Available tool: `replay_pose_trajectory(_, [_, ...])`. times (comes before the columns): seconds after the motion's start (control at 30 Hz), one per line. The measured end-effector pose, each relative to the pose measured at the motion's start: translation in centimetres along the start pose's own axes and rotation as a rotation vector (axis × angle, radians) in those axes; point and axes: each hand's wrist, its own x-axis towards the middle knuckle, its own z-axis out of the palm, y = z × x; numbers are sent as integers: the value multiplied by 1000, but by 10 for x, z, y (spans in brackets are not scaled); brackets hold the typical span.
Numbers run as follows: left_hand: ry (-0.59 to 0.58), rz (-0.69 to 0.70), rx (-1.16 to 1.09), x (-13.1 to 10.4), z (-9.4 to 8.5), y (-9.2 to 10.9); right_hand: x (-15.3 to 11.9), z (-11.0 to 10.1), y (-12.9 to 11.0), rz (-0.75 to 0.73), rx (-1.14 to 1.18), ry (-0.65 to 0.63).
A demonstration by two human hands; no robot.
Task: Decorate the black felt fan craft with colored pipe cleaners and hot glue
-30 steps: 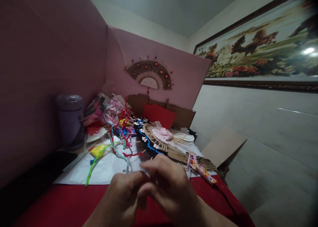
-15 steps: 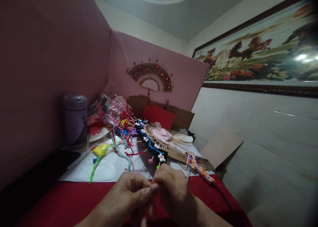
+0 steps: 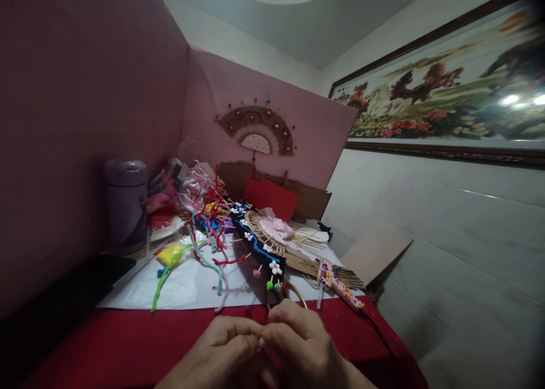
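My left hand (image 3: 221, 349) and my right hand (image 3: 304, 341) meet low in the middle, over the red tablecloth (image 3: 128, 343). Their fingertips press together on something small that the fingers hide. Just beyond them lies a black fan-shaped craft (image 3: 254, 242) with a blue line and white flowers. Short sticks tipped with coloured balls (image 3: 272, 284) poke from its near end. A thin gold ring (image 3: 299, 294) lies right behind my right hand. A glue gun with a floral pattern (image 3: 338, 284) rests to the right.
Tangled pipe cleaners (image 3: 204, 241) sprawl over a white sheet (image 3: 183, 289). A purple flask (image 3: 125, 204) stands at the left by the pink board. A brown paper fan (image 3: 256, 129) hangs on the back board. Red paper (image 3: 270, 199) and cardboard (image 3: 374, 250) sit behind.
My hands have dropped lower and nearer to me, staying pinched together. This uncovers the near end of the black fan, its ball-tipped sticks and the gold ring.
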Motion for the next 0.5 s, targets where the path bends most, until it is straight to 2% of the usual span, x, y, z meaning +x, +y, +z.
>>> replay_pose_trajectory(0.1, [28,18,68,2,-8,-7,-2,-10,11,150,-73,125])
replay_pose_trajectory(0.2, [32,121,262,1,-23,-7,-2,-34,37,395,-375,300])
replay_pose_trajectory(0.23, [84,163,292,0,-30,-4,-2,-42,48,453,-451,349])
replay_pose_trajectory(0.3, [219,283,310,-2,-44,9,-4,-58,71,570,-546,367])
replay_pose_trajectory(0.4, [450,439,386,0,-71,40,-5,-71,101,715,-702,288])
replay_pose_trajectory(0.5, [762,533,473,15,-105,71,-2,-72,119,815,-824,97])
